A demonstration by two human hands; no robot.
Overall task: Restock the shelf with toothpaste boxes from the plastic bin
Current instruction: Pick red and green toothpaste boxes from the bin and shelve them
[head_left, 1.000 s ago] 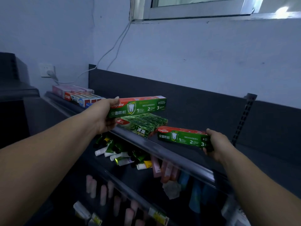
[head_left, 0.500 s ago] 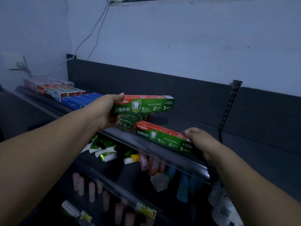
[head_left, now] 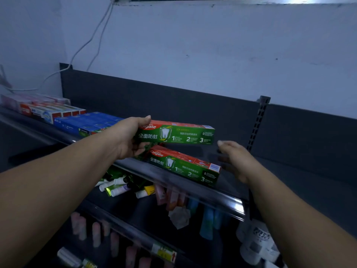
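Since half a second ago the right hand [head_left: 234,161] has let go of the lower toothpaste box [head_left: 185,166] and pulled back to the right; it now hangs just beside the box's right end, fingers loose and blurred, holding nothing. The box has stayed on the top shelf [head_left: 193,192], near the front rail. The left hand [head_left: 128,139] still grips the upper toothpaste box [head_left: 176,133] by its left end, about where it was.

Head view: upper box is held in the air above the shelf, long axis roughly level, running left to right, printed front facing the camera. Lower box lies flat, long axis slanting from upper left to lower right, its left end under the held box. To the left on the same shelf, a row of blue boxes [head_left: 87,122] and red-and-white boxes [head_left: 50,111]. Below, loose tubes [head_left: 117,187] on a lower shelf.
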